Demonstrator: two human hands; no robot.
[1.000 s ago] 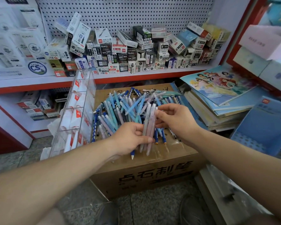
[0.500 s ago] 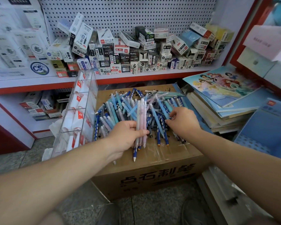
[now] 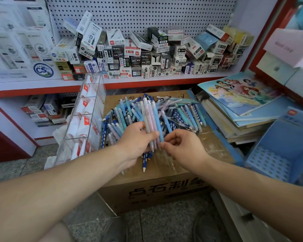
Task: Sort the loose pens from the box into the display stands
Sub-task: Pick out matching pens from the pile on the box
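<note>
1. Far left: white boxes (image 3: 16,48) stacked on the upper shelf, more cartons (image 3: 42,110) on the shelf below.
2. Clear display stand (image 3: 97,95) stands on the floor just beside the cardboard box's left side. It has tiered compartments holding white pieces with red marks; cannot tell what they are.
3. Left hand (image 3: 136,142) is over the near half of the cardboard box, fingers curled round a bundle of pens (image 3: 150,117). The bundle is white and pink, near upright, tips down, tops leaning away.
4. A dark-blue dotted pen (image 3: 144,160) sticks out under the left hand, white tip toward the camera. Held or lying on the box: cannot tell.
5. Cardboard box (image 3: 156,191) is centre frame, closed and taped, with print on its front face. A pile of loose pens (image 3: 184,116) lies on top of it, toward the far side, in blues, teals and pinks, fanned out.
6. Light-blue pen (image 3: 157,123) sits on the bundle's right edge, touching the other pens.
7. Right hand (image 3: 184,148) is just right of the bundle, fingers curled in. Thumb and forefinger pinch the lower end of the light-blue pen.
8. Behind: pegboard (image 3: 147,13) and a shelf heaped with small pen boxes (image 3: 147,55).
9. Right of the cardboard box: a stack of books (image 3: 243,103), with a cartoon cover on top.
10. Far right: blue tray (image 3: 276,159) with a dotted floor, near the books.
</note>
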